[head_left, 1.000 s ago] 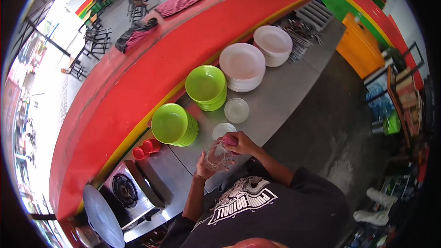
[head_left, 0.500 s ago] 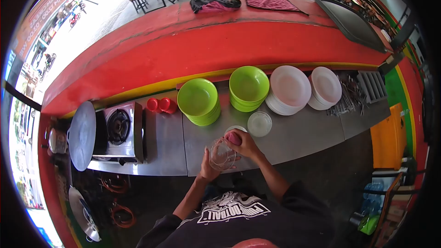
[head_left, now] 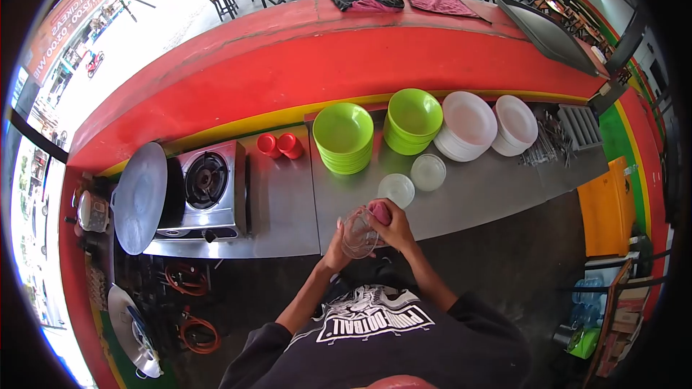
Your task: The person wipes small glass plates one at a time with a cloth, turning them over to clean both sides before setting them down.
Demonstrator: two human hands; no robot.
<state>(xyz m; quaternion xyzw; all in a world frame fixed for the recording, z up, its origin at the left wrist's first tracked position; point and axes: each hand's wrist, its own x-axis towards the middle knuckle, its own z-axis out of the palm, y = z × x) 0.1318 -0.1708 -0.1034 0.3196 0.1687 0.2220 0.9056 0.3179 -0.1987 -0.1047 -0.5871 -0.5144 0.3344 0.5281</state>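
In front of my body, just past the counter's front edge, my left hand point(head_left: 337, 251) grips a clear glass bowl point(head_left: 358, 239) from its left side and below. My right hand point(head_left: 395, 227) is closed on a bunched pink cloth point(head_left: 380, 212) at the bowl's right rim. Some of the fingers show only through the clear wall. On the steel counter beyond the hands lie two round, whitish translucent dishes or lids, a nearer one point(head_left: 396, 191) and a farther one point(head_left: 428, 172).
Behind the dishes stand green bowl stacks point(head_left: 343, 130) and white plate stacks point(head_left: 470, 126), with cutlery point(head_left: 548, 145) at the right. Two red cups point(head_left: 279, 146), a gas stove point(head_left: 209, 187) and a large wok point(head_left: 139, 198) are at the left. A red wall point(head_left: 288, 72) borders the counter's back.
The camera view has shifted, so the counter items appear farther right. The right hand with the cloth has moved lower against the bowl's rim, and the nearer translucent dish is now uncovered.
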